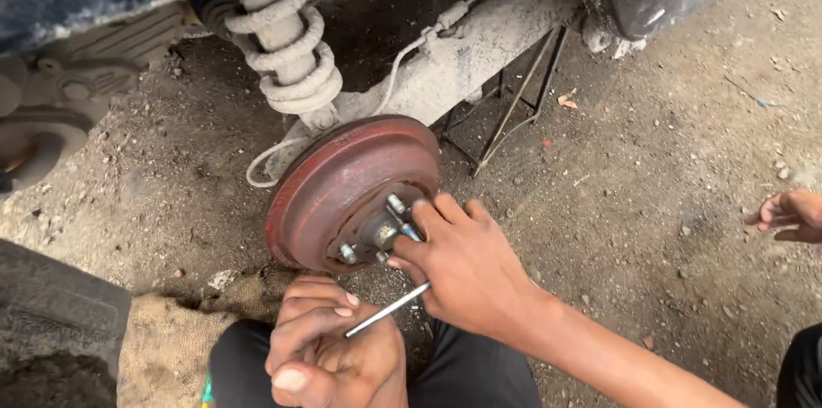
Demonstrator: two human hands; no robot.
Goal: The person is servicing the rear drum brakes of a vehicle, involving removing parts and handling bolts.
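A rusty red brake drum [334, 181] hangs on a car's rear axle, facing me. Several wheel studs [396, 202] stick out around its hub. My right hand [467, 267] reaches in from the lower right, its fingertips pinched on the small metal hub centre [383, 232] between the studs. Just below the drum, my left hand [330, 348] is curled into a fist around a thin metal rod [385, 311]. The rod slants up to the right, and its far end passes under my right hand.
A dusty coil spring [287, 40] and axle beam [488, 40] sit behind the drum, with a wire stand [505, 108] under the beam. A burlap sack [171, 339] and a dark tyre [51, 322] lie at lower left. Another person's hand [792, 215] rests at the right edge on dirt ground.
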